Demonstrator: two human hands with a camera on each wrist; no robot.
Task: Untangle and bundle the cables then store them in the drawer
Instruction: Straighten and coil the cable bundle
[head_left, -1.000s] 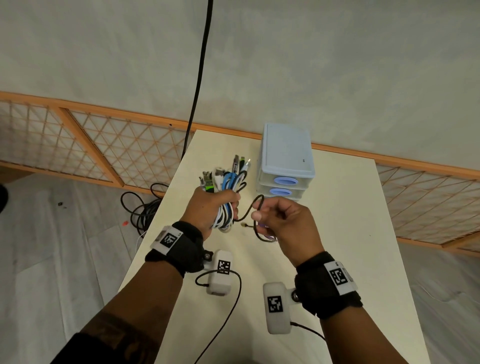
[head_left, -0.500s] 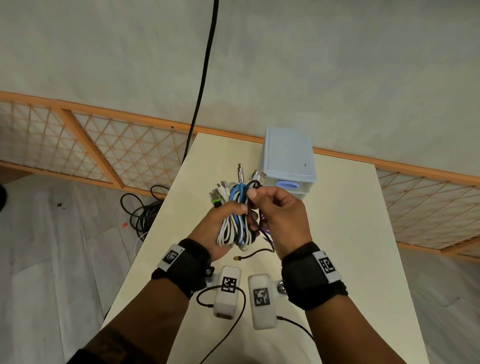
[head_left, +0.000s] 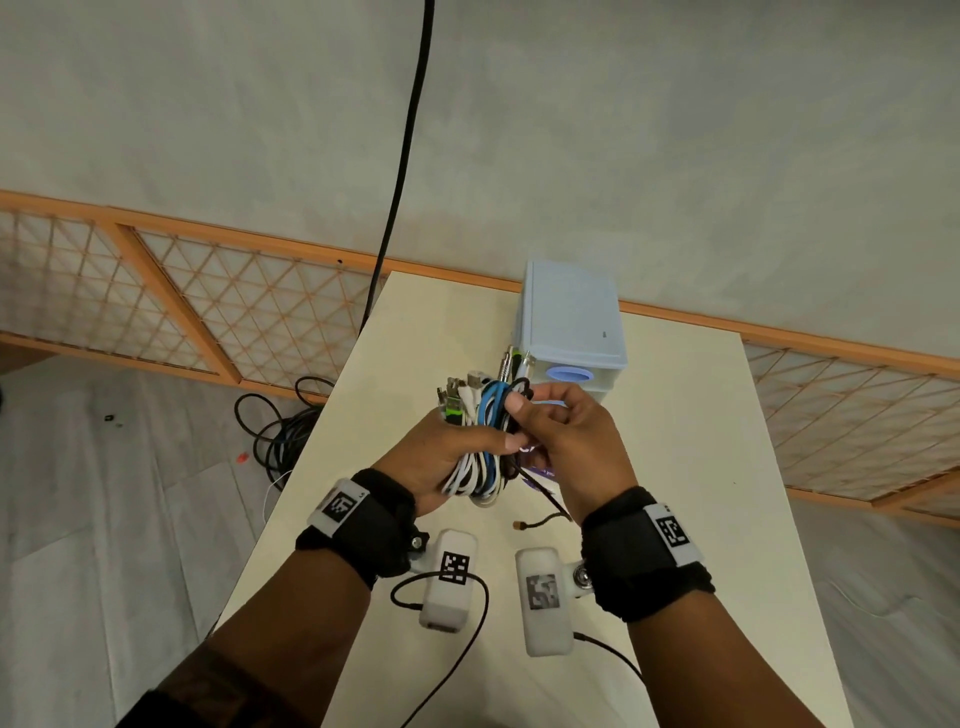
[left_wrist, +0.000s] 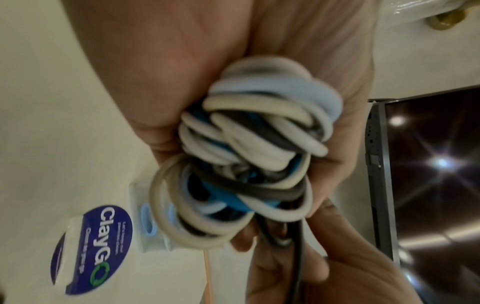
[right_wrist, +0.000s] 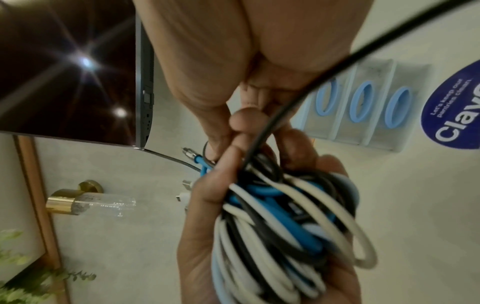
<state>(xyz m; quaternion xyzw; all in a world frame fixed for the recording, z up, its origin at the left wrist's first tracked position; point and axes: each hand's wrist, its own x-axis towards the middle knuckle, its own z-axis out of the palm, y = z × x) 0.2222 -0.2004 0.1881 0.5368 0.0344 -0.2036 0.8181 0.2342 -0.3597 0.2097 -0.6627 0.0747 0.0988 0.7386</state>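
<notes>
- holding the folded bundle of cables (head_left: 480, 452) in front of the drawer unit (head_left: 569, 322) and above the table (head_left: 675, 467), the left hand (head_left: 447, 457) has its fingers curled round the bundle's middle, plug ends sticking up past the thumb.
- the right hand (head_left: 571, 447) pinches a thin black cable (head_left: 540, 493) against the top of the bundle; its free end with a small gold plug trails down towards the table.
- the cables look light, soft and springy, so the loops will likely fan out if the left hand slackens.
- the best hold seems to be round the bundle's waist, as now, not by the plugs.
- the thin black cable is probably slippery and limp; keeping it taut while wrapping should help.
- the drawers look closed.
</notes>
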